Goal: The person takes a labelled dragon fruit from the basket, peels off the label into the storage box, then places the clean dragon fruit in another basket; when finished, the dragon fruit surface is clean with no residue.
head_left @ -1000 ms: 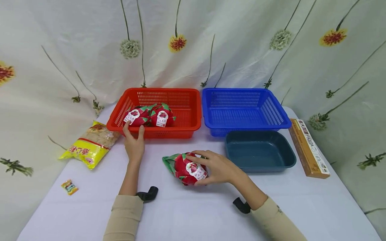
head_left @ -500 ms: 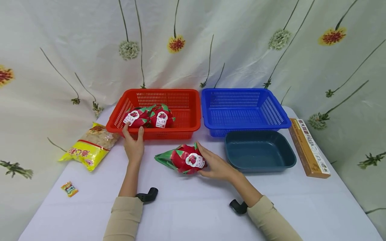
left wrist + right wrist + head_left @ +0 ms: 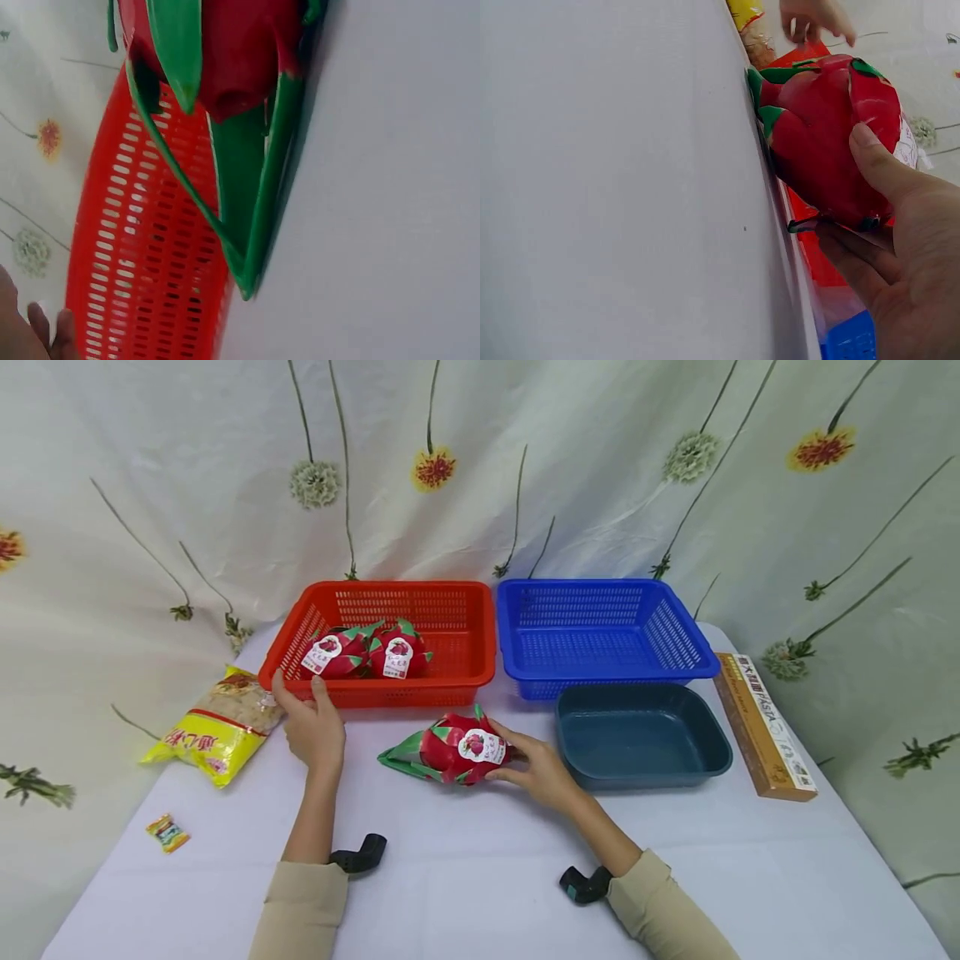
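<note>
R hand point(image 3: 542, 770) grips dragon fruit point(image 3: 444, 752), L hand point(image 3: 317, 731) w/ thumb & fingers apart nr front-L corner of red bskt point(image 3: 408, 695).

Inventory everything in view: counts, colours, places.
red basket: 1, red, back left
blue basket: 1, blue, back right
tray: 1, teal, before blue basket
dragon fruits: 3, red and green, two in red basket, one held
bag: 1, yellow, left
packet: 1, yellow, front left
box: 1, brown, right
table: 1, white, underneath
backdrop: 1, white floral, behind
sleeves: 2, beige, front
wrist cameras: 2, black, beside sleeves
left hand: 1, bare, at red basket
right hand: 1, bare, holding dragon fruit
</note>
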Tool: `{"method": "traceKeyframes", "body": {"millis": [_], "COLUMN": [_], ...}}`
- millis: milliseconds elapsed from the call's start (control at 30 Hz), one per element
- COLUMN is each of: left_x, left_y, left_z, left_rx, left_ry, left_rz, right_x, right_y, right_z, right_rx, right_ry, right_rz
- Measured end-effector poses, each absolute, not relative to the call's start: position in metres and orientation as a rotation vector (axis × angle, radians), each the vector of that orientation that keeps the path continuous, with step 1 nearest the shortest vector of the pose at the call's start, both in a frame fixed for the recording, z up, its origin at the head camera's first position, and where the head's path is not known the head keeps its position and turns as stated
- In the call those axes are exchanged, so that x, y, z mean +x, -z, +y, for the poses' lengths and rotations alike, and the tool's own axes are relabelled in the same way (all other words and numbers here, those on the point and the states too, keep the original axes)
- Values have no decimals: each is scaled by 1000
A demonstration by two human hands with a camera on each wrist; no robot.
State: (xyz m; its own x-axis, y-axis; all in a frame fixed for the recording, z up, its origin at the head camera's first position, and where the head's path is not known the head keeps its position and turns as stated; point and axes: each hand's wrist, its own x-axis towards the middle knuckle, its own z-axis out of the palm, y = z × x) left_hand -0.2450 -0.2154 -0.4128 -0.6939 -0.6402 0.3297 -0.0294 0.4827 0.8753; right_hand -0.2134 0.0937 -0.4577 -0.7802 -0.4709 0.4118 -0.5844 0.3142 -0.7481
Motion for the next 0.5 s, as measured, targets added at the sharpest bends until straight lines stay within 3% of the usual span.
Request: {"method": "traceKeyframes", "body": {"millis": [67, 267, 500], "left_x": [-238, -215, -211], "left_y": [405, 401, 421], "left_z": [-209, -188, -168], "left_rx": [360, -582, -865], "left_ry": [1131, 1074, 1026], "left_rz": [-2040, -2394, -2772], "right_x": [-214, -211, -209], "right_y": [459, 456, 446], "right_z": [95, 93, 89], "right_rx": [984, 999, 1108], "right_ry": [-1460, -1486, -1388], "right_rz": [-2417, -2382, -2403]}}
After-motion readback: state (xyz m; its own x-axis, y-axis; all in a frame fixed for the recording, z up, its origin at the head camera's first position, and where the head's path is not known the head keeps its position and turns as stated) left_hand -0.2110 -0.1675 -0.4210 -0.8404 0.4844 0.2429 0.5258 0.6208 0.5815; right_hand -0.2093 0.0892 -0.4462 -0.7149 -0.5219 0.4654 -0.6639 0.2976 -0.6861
